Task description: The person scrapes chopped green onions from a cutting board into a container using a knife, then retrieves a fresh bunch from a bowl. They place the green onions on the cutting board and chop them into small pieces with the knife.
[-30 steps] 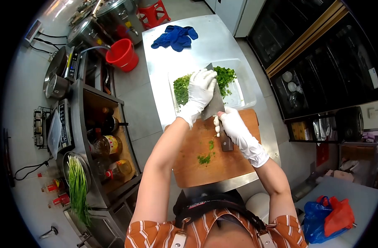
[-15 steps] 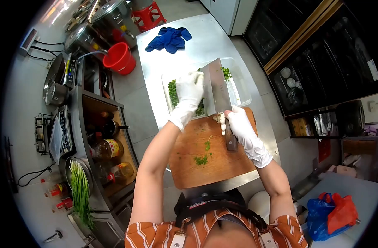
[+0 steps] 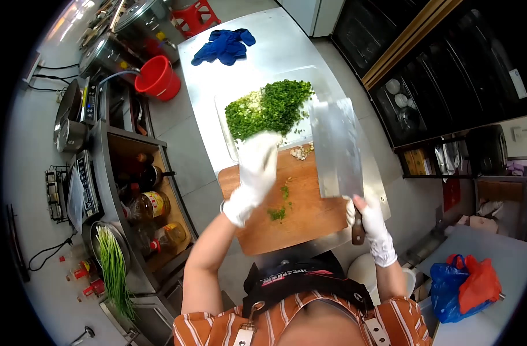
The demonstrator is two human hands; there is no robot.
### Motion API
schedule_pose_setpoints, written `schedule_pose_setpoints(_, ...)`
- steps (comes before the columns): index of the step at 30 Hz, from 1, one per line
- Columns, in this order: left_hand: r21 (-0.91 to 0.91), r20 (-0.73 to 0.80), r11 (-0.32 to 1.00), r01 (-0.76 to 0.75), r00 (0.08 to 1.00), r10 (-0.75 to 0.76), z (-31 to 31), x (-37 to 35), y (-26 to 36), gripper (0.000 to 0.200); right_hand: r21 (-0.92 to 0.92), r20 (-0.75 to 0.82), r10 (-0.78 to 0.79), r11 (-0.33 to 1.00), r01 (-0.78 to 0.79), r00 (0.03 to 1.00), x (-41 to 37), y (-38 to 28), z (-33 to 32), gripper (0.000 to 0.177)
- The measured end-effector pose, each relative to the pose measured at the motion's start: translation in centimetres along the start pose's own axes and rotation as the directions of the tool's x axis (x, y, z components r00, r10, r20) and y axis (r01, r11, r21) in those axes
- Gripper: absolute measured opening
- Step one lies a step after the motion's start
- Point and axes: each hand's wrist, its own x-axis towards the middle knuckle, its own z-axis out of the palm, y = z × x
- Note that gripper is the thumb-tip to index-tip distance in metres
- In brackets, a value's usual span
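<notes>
My right hand (image 3: 372,222), in a white glove, is closed round the wooden handle of a broad cleaver (image 3: 337,147). Its blade points away from me, over the right side of a wooden cutting board (image 3: 306,216). My left hand (image 3: 260,164), gloved too, hovers over the board's far left part; its fingers are blurred and partly hidden. Beyond the board, a clear plastic tray (image 3: 315,75) holds a heap of chopped green onions (image 3: 283,104) with paler bits on top. Small white pieces (image 3: 302,151) lie at the board's far edge, and green scraps (image 3: 278,214) nearer me.
A blue cloth (image 3: 224,46) lies at the far end of the metal table (image 3: 203,106). On the floor to the left stands a red bucket (image 3: 158,78). Whole green onions (image 3: 114,268) rest in a bowl on the left counter. Plastic bags (image 3: 456,291) sit at the right.
The cleaver has moved from over the tray toward me and right. My left hand has drawn back from the tray toward the board. The green heap now shows more fully.
</notes>
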Motion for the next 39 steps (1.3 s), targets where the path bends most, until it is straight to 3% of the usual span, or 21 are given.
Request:
schedule_pose_setpoints(4,-0.075,0.199,0.957,0.278,0.945,-0.259,2.8,-7.9,0.9,0.033,0.101,-0.044,0.065,0.993,-0.061,0.997,-3.1,6.2,-3.9,0.020)
schedule_pose_setpoints(11,0.008,0.107,0.922,0.387,0.916,-0.386,8.8,-9.0,-0.8,0.042,0.113,-0.053,0.139,0.985,-0.133,0.989,-0.5,10.5,-5.2,0.018)
schedule_pose_setpoints(28,0.095,0.056,0.937,0.337,0.938,-0.343,13.2,-8.2,0.2,0.049,0.089,0.166,0.163,0.980,-0.179,0.973,1.2,11.6,-3.7,0.016)
schedule_pose_setpoints(34,0.053,0.163,0.908,0.415,0.894,-0.418,12.2,-9.5,2.1,0.049,0.071,0.195,0.168,0.980,-0.185,0.966,-0.5,12.2,-3.1,0.016)
schedule_pose_setpoints(39,0.116,0.142,0.933,0.339,0.924,-0.354,11.9,-10.9,3.7,0.049,0.094,0.212,0.206,0.969,-0.230,0.955,-2.9,11.9,-3.4,0.016)
